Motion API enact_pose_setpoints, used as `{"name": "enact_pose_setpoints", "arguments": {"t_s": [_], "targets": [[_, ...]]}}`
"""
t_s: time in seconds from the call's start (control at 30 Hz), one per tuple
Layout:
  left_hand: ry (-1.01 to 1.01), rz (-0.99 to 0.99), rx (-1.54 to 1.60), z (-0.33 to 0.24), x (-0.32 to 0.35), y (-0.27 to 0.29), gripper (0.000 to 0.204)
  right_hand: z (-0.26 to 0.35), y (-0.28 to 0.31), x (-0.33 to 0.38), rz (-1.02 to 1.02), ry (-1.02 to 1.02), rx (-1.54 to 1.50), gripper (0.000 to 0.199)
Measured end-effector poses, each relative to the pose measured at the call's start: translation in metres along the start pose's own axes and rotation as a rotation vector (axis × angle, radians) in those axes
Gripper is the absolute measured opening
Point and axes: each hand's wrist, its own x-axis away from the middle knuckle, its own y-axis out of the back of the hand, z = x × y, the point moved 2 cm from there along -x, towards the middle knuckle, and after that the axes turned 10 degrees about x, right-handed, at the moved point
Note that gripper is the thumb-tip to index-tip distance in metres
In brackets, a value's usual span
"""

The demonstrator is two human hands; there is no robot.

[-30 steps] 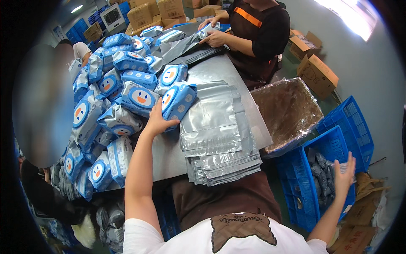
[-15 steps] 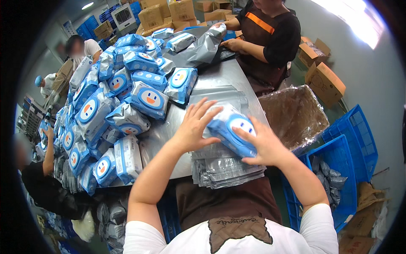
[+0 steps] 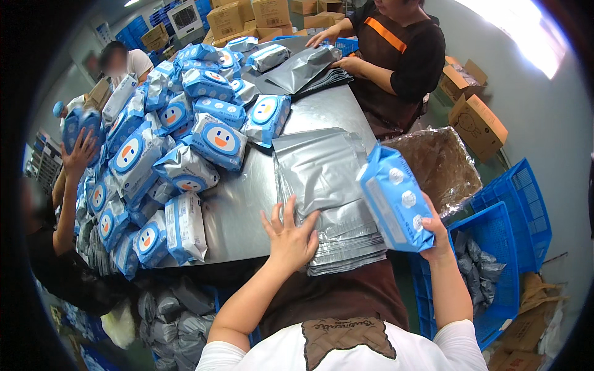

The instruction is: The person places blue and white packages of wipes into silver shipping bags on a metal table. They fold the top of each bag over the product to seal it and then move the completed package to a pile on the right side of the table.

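Note:
My right hand point(image 3: 438, 234) grips a blue-and-white pack of wipes point(image 3: 395, 196) by its lower end, tilted above the right edge of the metal table. In front of me lies a stack of grey plastic mailing bags point(image 3: 318, 167), flat and with their ends fanned toward me. My left hand point(image 3: 291, 241) rests on the near left part of that stack, fingers spread and holding nothing. To the left, a large heap of similar wipes packs point(image 3: 216, 143) covers the table; several show a round smiling face.
Across the table point(image 3: 241, 213) a co-worker point(image 3: 396, 68) handles grey bags point(image 3: 303, 69). At left another person's hand point(image 3: 79, 151) holds blue packs. A plastic-lined box point(image 3: 433, 161) and blue crates point(image 3: 495, 247) with filled grey bags stand at right. Cartons point(image 3: 476, 127) lie behind.
The wipes pack has gone from between both hands over the bags to my right hand alone, farther right and turned. My left hand has come down nearer onto the bag stack.

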Motion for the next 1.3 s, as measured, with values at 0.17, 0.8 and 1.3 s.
{"name": "enact_pose_setpoints", "arguments": {"t_s": [0.17,0.8,1.3], "targets": [[0.062,0.192,0.12,-0.008,-0.032,0.03,0.057,-0.015,-0.013,0.009,0.354,-0.15,0.144,0.087],[-0.055,0.12,0.615,-0.008,0.022,0.03,0.086,-0.037,-0.034,-0.003,0.307,0.284,1.004,0.107],[-0.021,-0.041,0.363,-0.016,0.052,0.009,0.049,-0.06,-0.059,0.027,-0.295,0.683,1.389,0.028]]}}
